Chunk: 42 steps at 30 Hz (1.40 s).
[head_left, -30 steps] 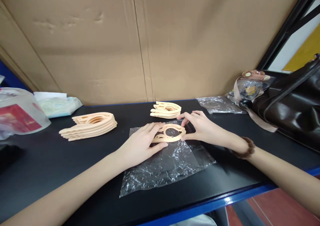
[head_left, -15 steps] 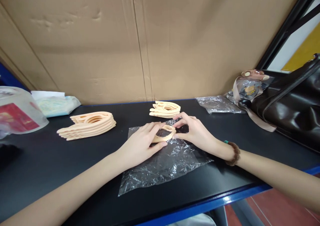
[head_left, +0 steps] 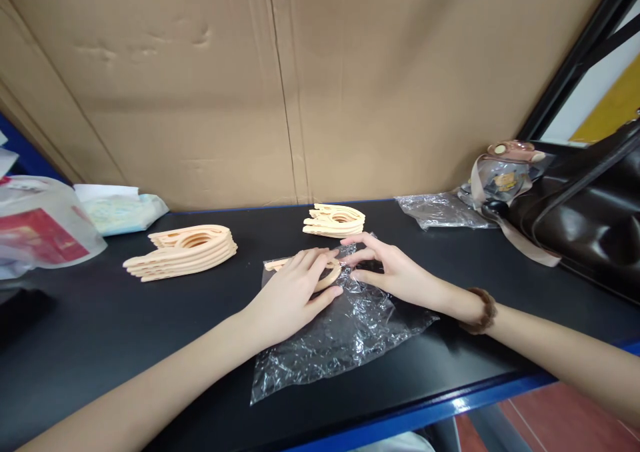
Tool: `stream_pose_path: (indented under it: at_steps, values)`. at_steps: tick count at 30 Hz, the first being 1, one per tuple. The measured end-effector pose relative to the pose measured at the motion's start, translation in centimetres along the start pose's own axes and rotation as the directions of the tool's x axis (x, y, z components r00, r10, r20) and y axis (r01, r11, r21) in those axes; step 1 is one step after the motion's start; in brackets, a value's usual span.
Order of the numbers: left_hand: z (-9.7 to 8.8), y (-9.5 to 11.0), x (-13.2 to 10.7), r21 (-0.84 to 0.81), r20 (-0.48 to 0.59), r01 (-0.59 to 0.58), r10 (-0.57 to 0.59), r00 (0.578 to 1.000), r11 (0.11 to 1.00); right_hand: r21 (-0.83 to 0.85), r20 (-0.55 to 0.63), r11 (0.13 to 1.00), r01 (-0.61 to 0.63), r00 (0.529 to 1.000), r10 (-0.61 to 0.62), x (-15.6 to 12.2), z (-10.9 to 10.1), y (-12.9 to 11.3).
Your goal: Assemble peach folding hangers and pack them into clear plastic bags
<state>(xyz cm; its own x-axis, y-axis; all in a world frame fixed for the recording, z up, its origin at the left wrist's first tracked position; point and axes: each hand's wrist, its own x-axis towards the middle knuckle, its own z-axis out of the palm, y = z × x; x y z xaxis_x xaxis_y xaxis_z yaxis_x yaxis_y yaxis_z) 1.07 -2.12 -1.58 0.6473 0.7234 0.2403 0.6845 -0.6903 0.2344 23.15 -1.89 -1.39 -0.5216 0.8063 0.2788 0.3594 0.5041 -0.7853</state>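
Note:
A clear plastic bag (head_left: pixel 330 355) lies crinkled on the black tabletop. At its far side is a beige piece with a ring-shaped end (head_left: pixel 332 277) and slim prongs, possibly a folded hanger. My left hand (head_left: pixel 295 295) lies over this piece, fingers across its middle and thumb along the near side. My right hand (head_left: pixel 387 269) is at the ring's right end, thumb and fingers apart, fingertips at the crinkled film. Just beyond stands a small stack of similar beige pieces (head_left: pixel 334 221). A taller stack of beige pieces (head_left: pixel 183 252) sits to the left.
On the left are a translucent container with a red label (head_left: pixel 45 229) and a soft white-and-green pack (head_left: pixel 127 213). At right lie another clear bag (head_left: pixel 443 211), a strapped bottle (head_left: pixel 505 175) and a black bag (head_left: pixel 595 205). Cardboard (head_left: pixel 210 92) walls the back.
The beige piece has shifted a little left within the film, showing less of its ring. My right fingers have spread and come off the ring's end. The view has swung slightly.

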Motion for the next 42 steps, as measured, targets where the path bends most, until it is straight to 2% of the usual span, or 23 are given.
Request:
stream_pose_path:
  at_steps: [3, 6, 9, 11, 14, 17, 20, 23, 26, 30, 33, 36, 39, 42]
  values:
    - [0.0, -0.1, 0.0, 0.002, -0.003, 0.001, -0.001, 1.000, 1.000, -0.036, 0.057, 0.999, 0.038, 0.998, -0.036, 0.0, -0.2, 0.1]
    - [0.1, -0.2, 0.1, 0.002, 0.000, 0.005, -0.005, 1.000, 1.000, -0.197, 0.055, 0.977, 0.076, 0.996, -0.067, 0.2, -0.6, 0.1]
    - [0.1, -0.1, 0.1, 0.003, 0.020, -0.004, 0.004, 1.000, 1.000, -0.414, -0.106, 0.910, 0.017, 0.992, -0.067, 0.5, -1.6, 0.2]
    - [0.0, 0.1, 0.0, 0.002, 0.046, -0.020, 0.020, 0.999, 1.000, -0.479, -0.226, 0.877, -0.027, 0.970, -0.094, 0.9, -2.5, 0.5]
    - [0.0, 0.6, -0.2, -0.008, 0.093, -0.046, 0.046, 0.995, 0.999, -0.544, -0.284, 0.839, 0.008, 0.939, -0.192, 1.8, -4.1, 1.3]
    - [-0.1, 1.0, -0.4, -0.015, 0.136, -0.058, 0.060, 0.989, 0.998, -0.595, -0.196, 0.801, 0.064, 0.955, -0.221, 3.5, -5.2, 1.9]
    - [-0.2, 1.1, -0.4, -0.014, 0.150, -0.058, 0.060, 0.987, 0.998, -0.600, -0.081, 0.798, 0.054, 0.988, -0.128, 5.6, -5.5, 2.0]
    - [-0.5, 1.0, -0.3, -0.006, 0.147, -0.056, 0.056, 0.988, 0.998, -0.594, -0.007, 0.804, 0.026, 0.999, -0.038, 7.3, -4.9, 2.0]
    - [-0.6, 0.8, -0.3, 0.008, 0.139, -0.054, 0.052, 0.989, 0.999, -0.540, 0.019, 0.841, 0.029, 1.000, -0.022, 8.3, -4.2, 2.4]
    - [-0.7, 0.6, -0.3, 0.023, 0.108, -0.095, 0.092, 0.990, 0.995, -0.458, -0.005, 0.888, 0.032, 0.999, -0.038, 8.8, -3.7, 3.3]
    - [-0.8, 0.4, -0.2, 0.022, 0.075, -0.104, 0.102, 0.992, 0.994, -0.406, -0.052, 0.912, 0.050, 0.996, -0.077, 8.6, -4.1, 3.2]
    - [-0.8, 0.2, 0.0, -0.001, 0.052, -0.086, 0.086, 0.995, 0.996, -0.366, -0.117, 0.928, 0.062, 0.987, -0.113, 7.6, -5.4, 1.9]
    - [-0.8, -0.1, 0.1, -0.052, 0.038, -0.048, 0.050, 0.998, 0.997, -0.432, -0.107, 0.901, 0.049, 0.989, -0.105, 5.1, -7.3, -0.1]
    - [-0.6, -0.4, 0.2, -0.123, 0.039, -0.026, 0.031, 0.999, 0.992, -0.572, -0.083, 0.820, 0.036, 0.991, -0.101, 1.2, -8.6, -1.7]
